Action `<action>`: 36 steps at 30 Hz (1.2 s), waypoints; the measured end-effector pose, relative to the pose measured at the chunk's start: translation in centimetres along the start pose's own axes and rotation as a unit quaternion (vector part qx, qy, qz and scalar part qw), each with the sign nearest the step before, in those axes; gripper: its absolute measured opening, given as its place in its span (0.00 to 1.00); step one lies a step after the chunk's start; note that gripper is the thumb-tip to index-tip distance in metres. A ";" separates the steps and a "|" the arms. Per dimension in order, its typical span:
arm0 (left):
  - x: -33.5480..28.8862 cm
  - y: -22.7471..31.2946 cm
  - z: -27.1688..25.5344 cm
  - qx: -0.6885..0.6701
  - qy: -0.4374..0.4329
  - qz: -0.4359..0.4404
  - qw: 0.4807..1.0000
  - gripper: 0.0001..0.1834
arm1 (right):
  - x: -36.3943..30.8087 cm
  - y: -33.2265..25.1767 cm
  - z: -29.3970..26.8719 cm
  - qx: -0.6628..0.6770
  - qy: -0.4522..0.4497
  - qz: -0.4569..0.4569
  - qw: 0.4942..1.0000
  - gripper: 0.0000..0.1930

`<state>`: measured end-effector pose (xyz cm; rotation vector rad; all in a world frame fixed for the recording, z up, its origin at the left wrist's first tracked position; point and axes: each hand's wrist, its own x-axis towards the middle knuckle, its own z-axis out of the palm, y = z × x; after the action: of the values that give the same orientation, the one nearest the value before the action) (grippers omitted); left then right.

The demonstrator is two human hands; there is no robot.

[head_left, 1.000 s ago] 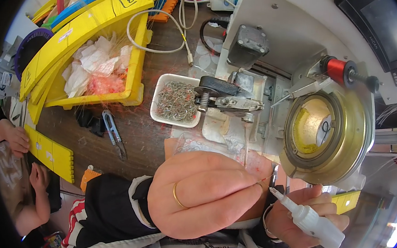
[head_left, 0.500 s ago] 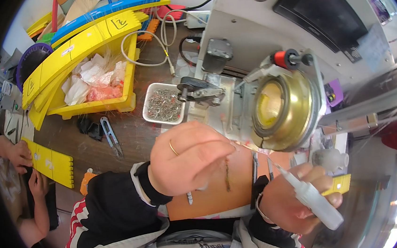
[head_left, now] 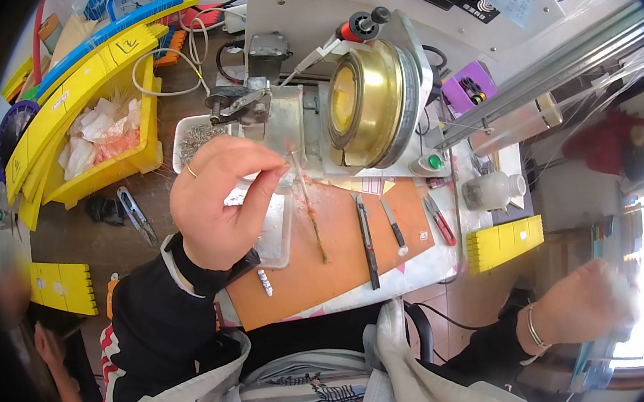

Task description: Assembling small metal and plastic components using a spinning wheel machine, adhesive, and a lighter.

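Note:
My left hand [head_left: 218,198] is raised over the worktop with thumb and forefinger pinched together. Whatever small thing the fingertips may hold is too fine to make out. Just beyond is a white dish [head_left: 182,156] of small metal hooks, and under the hand lies a clear tray [head_left: 273,240]. To the right of the fingertips a narrow brownish streak [head_left: 313,221] runs down an orange-brown board [head_left: 343,268]. Far off to the right, my right hand [head_left: 587,302] is held away from the board, its fingers curled and partly blurred; what is in it is hidden.
A machine with a brass-coloured wheel [head_left: 364,113] stands behind the board. On the board lie a black-handled tool [head_left: 367,243], a knife [head_left: 394,224] and a foil piece [head_left: 265,282]. Thread snips [head_left: 136,216], a yellow bin [head_left: 152,143] and another person's arm [head_left: 57,369] are at left.
My right hand has swung far right, away from the board, and the white squeeze bottle it held no longer shows. My left thumb and forefinger now show pinched. The view has shifted right.

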<state>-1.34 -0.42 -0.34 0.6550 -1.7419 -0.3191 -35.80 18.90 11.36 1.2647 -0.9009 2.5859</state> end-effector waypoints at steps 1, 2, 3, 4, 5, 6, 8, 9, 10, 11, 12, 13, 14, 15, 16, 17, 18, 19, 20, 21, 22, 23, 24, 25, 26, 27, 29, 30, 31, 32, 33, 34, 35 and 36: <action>-0.3 0.1 -0.1 -0.003 -0.011 -0.011 1.000 0.10 | -0.2 -0.5 0.0 0.078 -0.091 0.035 0.992 0.20; -0.3 0.2 -0.2 -0.004 -0.012 -0.009 1.000 0.10 | -0.8 -0.6 0.0 0.077 -0.090 0.034 0.992 0.20; -0.3 0.3 0.1 -0.006 -0.011 -0.006 1.000 0.10 | -2.0 -0.4 0.7 -0.067 -0.107 0.003 0.992 0.20; -0.5 0.4 -0.4 0.011 -0.010 -0.009 1.000 0.10 | -3.7 0.5 1.4 -0.197 -0.123 -0.013 0.973 0.21; -0.7 0.0 -0.1 0.004 -0.011 -0.007 1.000 0.10 | -5.9 1.1 1.5 -0.142 -0.162 0.110 0.970 0.22; -0.9 -0.5 0.2 -0.003 -0.008 0.010 1.000 0.09 | -8.5 1.6 2.0 -0.082 -0.196 0.233 0.949 0.24; -1.2 -0.9 0.5 -0.011 -0.006 0.027 1.000 0.08 | -12.1 3.5 5.7 -0.291 -0.439 0.187 0.829 0.12; -1.1 -0.7 0.4 -0.048 0.006 -0.022 0.999 0.07 | -12.6 4.2 7.1 -0.295 -0.507 0.195 0.787 0.13; -1.3 -0.6 0.4 -0.081 0.016 -0.073 0.994 0.06 | -13.5 5.1 8.3 -0.292 -0.572 0.204 0.738 0.15; -1.3 -0.3 0.4 -0.085 0.014 -0.071 0.994 0.06 | -14.3 5.6 9.3 -0.296 -0.569 0.204 0.739 0.15; -1.4 -0.1 0.5 -0.125 0.022 -0.095 0.987 0.06 | -15.3 6.2 10.1 -0.284 -0.593 0.159 0.736 0.15; -1.4 0.0 0.7 -0.167 0.029 -0.120 0.978 0.05 | -15.9 6.7 10.7 -0.274 -0.615 0.113 0.731 0.16; -1.5 0.0 0.9 -0.172 0.028 -0.119 0.978 0.05 | -16.2 6.9 11.3 -0.279 -0.613 0.113 0.731 0.16; -1.6 -0.1 0.9 -0.175 0.022 -0.122 0.977 0.05 | -16.4 7.2 11.9 -0.287 -0.618 0.119 0.722 0.16; -1.8 -0.2 1.0 -0.177 0.015 -0.126 0.976 0.05 | -16.6 7.4 12.4 -0.295 -0.623 0.125 0.714 0.17; -1.8 -0.3 1.2 -0.181 0.015 -0.126 0.975 0.05 | -16.8 7.7 12.8 -0.298 -0.623 0.125 0.713 0.17; -1.7 -0.1 1.1 -0.183 0.015 -0.128 0.975 0.05 | -16.9 7.6 13.2 -0.302 -0.622 0.128 0.711 0.17; -1.7 0.0 1.1 -0.186 0.014 -0.131 0.974 0.05 | -17.0 7.5 13.6 -0.306 -0.621 0.131 0.710 0.17; -1.5 0.3 0.9 -0.185 0.014 -0.130 0.974 0.05 | -17.1 7.5 13.8 -0.305 -0.621 0.131 0.711 0.17; -1.3 0.3 0.7 -0.178 0.004 -0.136 0.975 0.05 | -17.4 7.5 14.0 -0.298 -0.626 0.136 0.708 0.17; -1.3 0.3 0.6 -0.170 -0.006 -0.141 0.975 0.05 | -17.5 7.6 14.1 -0.291 -0.631 0.141 0.705 0.16; -1.3 0.3 0.7 -0.172 -0.006 -0.141 0.975 0.05 | -17.6 7.7 13.8 -0.293 -0.631 0.142 0.705 0.16; -1.4 0.2 0.8 -0.165 -0.006 -0.134 0.977 0.05 | -17.9 7.8 13.5 -0.284 -0.629 0.152 0.708 0.17; -1.5 0.2 0.9 -0.158 -0.005 -0.126 0.979 0.05 | -18.1 7.9 13.2 -0.275 -0.626 0.161 0.711 0.17; -1.5 0.1 0.9 -0.158 -0.005 -0.126 0.979 0.05 | -18.3 7.9 13.4 -0.275 -0.626 0.161 0.712 0.17; -1.5 0.1 0.8 -0.160 -0.001 -0.121 0.980 0.05 | -18.7 7.8 13.6 -0.268 -0.609 0.150 0.732 0.17; -1.6 0.2 0.8 -0.163 0.002 -0.115 0.980 0.05 | -18.7 7.5 13.9 -0.262 -0.590 0.138 0.751 0.18; -1.6 0.1 0.6 -0.168 0.010 -0.124 0.978 0.06 | -18.7 7.5 14.1 -0.272 -0.602 0.160 0.733 0.17; -1.6 0.1 0.5 -0.172 0.018 -0.132 0.976 0.06 | -18.7 7.4 14.3 -0.282 -0.614 0.182 0.714 0.17; -1.6 0.1 0.6 -0.173 0.017 -0.131 0.976 0.06 | -18.5 7.4 14.2 -0.282 -0.613 0.182 0.715 0.17; -1.9 0.1 0.8 -0.162 0.014 -0.121 0.979 0.06 | -18.2 7.4 13.8 -0.266 -0.618 0.176 0.718 0.15; -2.0 0.0 0.9 -0.151 0.011 -0.111 0.982 0.07 | -17.8 7.4 13.3 -0.250 -0.624 0.170 0.721 0.14; -2.1 0.0 1.0 -0.152 0.013 -0.112 0.982 0.07 | -17.3 7.6 12.3 -0.251 -0.625 0.170 0.720 0.14; -1.8 0.1 1.0 -0.151 0.021 -0.105 0.983 0.07 | -16.5 7.8 10.9 -0.285 -0.601 0.160 0.729 0.12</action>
<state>-2.01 0.63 -1.99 0.6187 -1.5450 -0.6964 -20.57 8.77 0.51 2.6283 -1.9716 1.0382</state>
